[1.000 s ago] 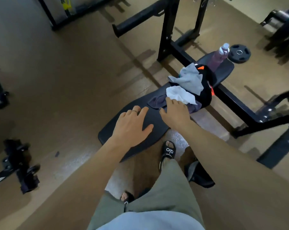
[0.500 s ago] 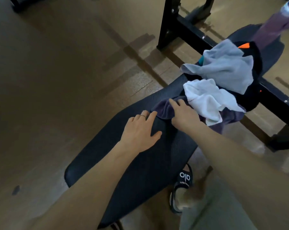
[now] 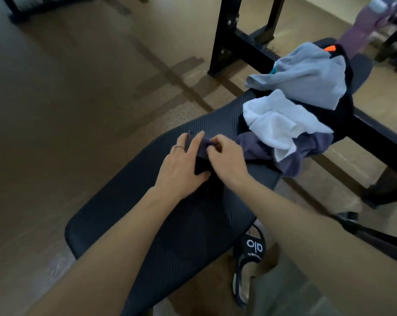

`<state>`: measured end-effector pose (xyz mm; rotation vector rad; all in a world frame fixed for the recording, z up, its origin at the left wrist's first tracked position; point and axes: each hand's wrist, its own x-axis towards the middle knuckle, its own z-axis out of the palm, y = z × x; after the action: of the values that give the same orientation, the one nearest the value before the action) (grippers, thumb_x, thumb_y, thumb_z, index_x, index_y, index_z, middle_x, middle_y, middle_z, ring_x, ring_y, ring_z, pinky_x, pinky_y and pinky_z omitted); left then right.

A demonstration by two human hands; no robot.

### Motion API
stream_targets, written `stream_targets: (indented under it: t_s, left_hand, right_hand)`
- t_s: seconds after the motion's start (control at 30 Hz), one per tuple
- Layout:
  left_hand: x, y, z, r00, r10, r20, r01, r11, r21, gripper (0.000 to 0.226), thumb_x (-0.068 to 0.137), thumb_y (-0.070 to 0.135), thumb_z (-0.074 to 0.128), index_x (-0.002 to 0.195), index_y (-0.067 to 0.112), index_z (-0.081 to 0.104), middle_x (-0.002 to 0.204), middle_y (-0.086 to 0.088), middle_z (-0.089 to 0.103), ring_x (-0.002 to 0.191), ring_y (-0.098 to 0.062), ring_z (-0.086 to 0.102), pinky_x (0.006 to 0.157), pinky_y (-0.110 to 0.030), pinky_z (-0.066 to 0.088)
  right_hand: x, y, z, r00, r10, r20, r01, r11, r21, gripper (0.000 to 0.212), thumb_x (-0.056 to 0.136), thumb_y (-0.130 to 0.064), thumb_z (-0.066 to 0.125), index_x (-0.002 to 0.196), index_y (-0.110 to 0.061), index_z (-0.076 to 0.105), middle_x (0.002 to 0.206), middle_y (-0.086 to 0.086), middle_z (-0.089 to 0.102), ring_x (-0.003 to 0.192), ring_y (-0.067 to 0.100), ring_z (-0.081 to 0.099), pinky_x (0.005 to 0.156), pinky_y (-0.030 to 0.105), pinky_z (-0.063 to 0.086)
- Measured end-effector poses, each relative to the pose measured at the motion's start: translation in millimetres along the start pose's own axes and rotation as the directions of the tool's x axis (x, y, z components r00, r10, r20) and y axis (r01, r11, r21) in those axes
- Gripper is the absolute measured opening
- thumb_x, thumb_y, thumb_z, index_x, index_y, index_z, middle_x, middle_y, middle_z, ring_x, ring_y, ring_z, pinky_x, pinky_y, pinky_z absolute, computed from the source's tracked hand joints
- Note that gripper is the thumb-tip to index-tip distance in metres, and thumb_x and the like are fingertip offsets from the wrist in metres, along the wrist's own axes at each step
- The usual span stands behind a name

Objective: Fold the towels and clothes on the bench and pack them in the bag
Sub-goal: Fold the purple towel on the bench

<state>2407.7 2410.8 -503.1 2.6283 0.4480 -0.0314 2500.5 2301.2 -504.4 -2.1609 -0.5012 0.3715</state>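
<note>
A black padded bench [image 3: 129,215] runs from lower left to upper right. On its far part lies a pile: a purple cloth [image 3: 307,151] at the bottom, a white towel [image 3: 277,119] over it, a light grey-blue garment [image 3: 307,78] behind, all against a black bag [image 3: 345,92] with an orange tag. My right hand [image 3: 227,160] pinches a corner of the purple cloth, drawn toward me over the pad. My left hand [image 3: 181,165] grips the same corner, fingers over the fabric.
The black steel rack frame [image 3: 224,42] stands behind the bench, and its base bar [image 3: 380,137] runs to the right. A purple bottle [image 3: 361,30] stands at the far end. My sandalled foot [image 3: 250,258] is under the bench's near edge. Brown floor lies to the left.
Both hands came together on the purple cloth's corner; before, the left lay flat on the pad and the right only touched the cloth. The corner has been drawn toward me, and my head moved closer.
</note>
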Motion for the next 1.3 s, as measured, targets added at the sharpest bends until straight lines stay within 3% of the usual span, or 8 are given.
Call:
stream_targets:
  t_s: [0.17, 0.3, 0.5, 0.63, 0.87, 1.0, 1.17, 1.3]
  left_hand:
    - [-45, 9, -31, 0.988, 0.013, -0.156, -0.019, 0.999, -0.041, 0.032, 0.084, 0.029, 0.073, 0.109, 0.022, 0.053, 0.116, 0.001, 0.057, 0.106, -0.022, 0.058, 0.086, -0.043, 0.053]
    - [-78, 9, -49, 0.981, -0.060, -0.184, 0.038, 0.992, -0.121, 0.011, 0.089, 0.019, 0.065, 0.087, 0.020, 0.055, 0.085, 0.006, 0.059, 0.080, -0.017, 0.058, 0.073, -0.046, 0.053]
    - [-118, 21, -65, 0.963, -0.120, -0.242, 0.028, 0.935, -0.354, 0.020, 0.091, 0.008, 0.059, 0.087, 0.027, 0.067, 0.077, 0.017, 0.064, 0.073, 0.005, 0.058, 0.063, -0.008, 0.041]
    - [-141, 27, -76, 0.964, -0.204, -0.172, 0.066, 0.806, -0.589, 0.019, 0.091, 0.015, 0.056, 0.096, 0.024, 0.072, 0.089, 0.004, 0.074, 0.088, -0.008, 0.068, 0.076, -0.026, 0.053]
    - [-171, 5, -88, 0.894, -0.410, -0.178, 0.237, 0.773, -0.588, 0.023, 0.094, 0.016, 0.055, 0.114, 0.022, 0.065, 0.099, -0.003, 0.071, 0.084, -0.018, 0.067, 0.056, -0.024, 0.050]
    - [-187, -15, -91, 0.855, -0.513, -0.072, 0.473, 0.830, -0.297, 0.033, 0.096, 0.026, 0.057, 0.124, 0.013, 0.044, 0.107, -0.011, 0.065, 0.080, -0.022, 0.062, 0.062, -0.036, 0.050]
    - [-196, -9, -78, 0.978, -0.207, -0.024, 0.198, 0.959, -0.202, 0.087, 0.089, 0.031, 0.072, 0.157, 0.030, 0.017, 0.150, -0.010, 0.043, 0.136, -0.025, 0.044, 0.105, -0.034, 0.040]
    - [-175, 15, -78, 0.996, 0.092, 0.013, -0.087, 0.972, -0.218, 0.051, 0.093, 0.028, 0.066, 0.141, 0.030, 0.047, 0.138, 0.007, 0.055, 0.127, -0.012, 0.050, 0.105, -0.036, 0.043]
  right_hand:
    - [-54, -41, 0, 0.990, -0.085, 0.111, 0.059, 0.975, 0.216, 0.008, 0.086, -0.015, 0.060, 0.079, -0.019, 0.062, 0.075, -0.002, 0.066, 0.072, 0.010, 0.061, 0.069, 0.032, 0.054]
    - [-78, -44, -7, 0.954, -0.192, 0.231, 0.154, 0.973, 0.172, 0.029, 0.079, -0.026, 0.062, 0.108, -0.022, 0.061, 0.104, 0.002, 0.062, 0.095, 0.020, 0.063, 0.083, 0.045, 0.057]
    - [-103, -5, -33, 0.948, -0.156, 0.278, 0.253, 0.900, -0.356, 0.068, 0.075, -0.023, 0.064, 0.138, -0.031, 0.039, 0.132, 0.007, 0.043, 0.120, 0.032, 0.048, 0.092, 0.040, 0.047]
    - [-118, 12, -45, 0.968, -0.044, 0.248, 0.199, 0.736, -0.647, 0.029, 0.087, -0.032, 0.060, 0.114, -0.024, 0.055, 0.122, 0.009, 0.062, 0.111, 0.036, 0.055, 0.081, 0.039, 0.041]
    - [-148, -2, -68, 0.962, -0.188, 0.198, 0.250, 0.898, -0.362, 0.021, 0.089, -0.021, 0.055, 0.072, -0.026, 0.043, 0.083, 0.001, 0.052, 0.079, 0.025, 0.053, 0.059, 0.033, 0.032]
    - [-150, -22, -78, 0.936, -0.261, 0.236, 0.323, 0.903, -0.282, 0.005, 0.086, -0.017, 0.059, 0.084, -0.021, 0.061, 0.088, 0.001, 0.062, 0.083, 0.021, 0.058, 0.068, 0.034, 0.044]
    - [-148, -52, -73, 0.887, -0.282, 0.365, 0.348, 0.929, -0.128, 0.013, 0.084, -0.014, 0.066, 0.094, -0.022, 0.070, 0.088, -0.010, 0.065, 0.084, 0.004, 0.058, 0.069, 0.021, 0.044]
    - [-146, -69, -64, 0.850, -0.329, 0.410, 0.381, 0.923, -0.048, 0.012, 0.082, -0.019, 0.070, 0.089, -0.029, 0.072, 0.082, -0.012, 0.066, 0.081, 0.006, 0.060, 0.075, 0.028, 0.050]
